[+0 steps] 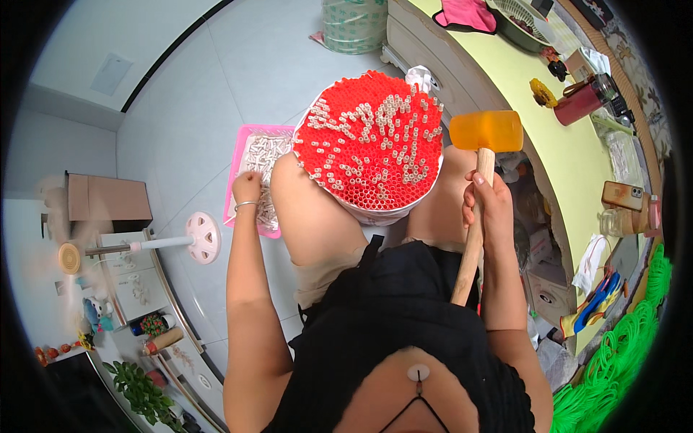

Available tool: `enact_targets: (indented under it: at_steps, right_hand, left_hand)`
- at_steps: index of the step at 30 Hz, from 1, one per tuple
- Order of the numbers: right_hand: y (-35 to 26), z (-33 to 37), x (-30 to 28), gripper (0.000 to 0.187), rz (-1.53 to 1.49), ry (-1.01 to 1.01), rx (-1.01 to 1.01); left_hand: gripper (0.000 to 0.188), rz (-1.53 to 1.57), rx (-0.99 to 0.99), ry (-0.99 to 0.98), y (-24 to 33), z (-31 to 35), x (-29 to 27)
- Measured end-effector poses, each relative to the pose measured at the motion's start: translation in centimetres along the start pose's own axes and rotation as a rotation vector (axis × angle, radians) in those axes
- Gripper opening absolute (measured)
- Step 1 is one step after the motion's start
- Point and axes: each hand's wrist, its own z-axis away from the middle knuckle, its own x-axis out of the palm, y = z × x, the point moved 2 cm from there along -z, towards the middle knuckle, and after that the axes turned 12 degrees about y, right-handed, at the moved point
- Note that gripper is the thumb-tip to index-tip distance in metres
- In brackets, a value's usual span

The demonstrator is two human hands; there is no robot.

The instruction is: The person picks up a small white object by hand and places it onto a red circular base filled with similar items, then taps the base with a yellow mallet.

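My right hand (491,206) is closed around the wooden handle of a mallet (485,131) with an orange-yellow head. The mallet's head points up and away, beside a round bundle of red tubes (339,153) between my knees. Many pale, short tube-like pieces (417,172) stick up from the red tubes, and a white wrapping surrounds the bundle's side. On the left, my left hand (247,189) is lowered into a pink basket (238,155) of small white pieces (268,148). Its fingers look curled together, and what they hold is hidden.
A pale yellow-green counter (498,68) curves along the right, carrying a dark red bottle (577,101), a phone (622,195) and a green colander (516,29). Bright green cord (613,361) lies at the lower right. A stand with a round pink base (203,237) is at left.
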Motion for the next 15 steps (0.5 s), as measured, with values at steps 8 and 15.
enact_targets:
  at_steps: [8,15]
  right_hand:
    - [0.0,0.5,-0.4,0.023,0.042,0.063,-0.011]
    - [0.2,0.6,-0.2,0.022,0.049,0.066,0.017]
  left_hand:
    - [0.048,-0.308,0.2,-0.169,-5.2,-0.3,6.6]
    - [0.036,-0.414,0.305,-0.208,-5.4,-1.5,10.3]
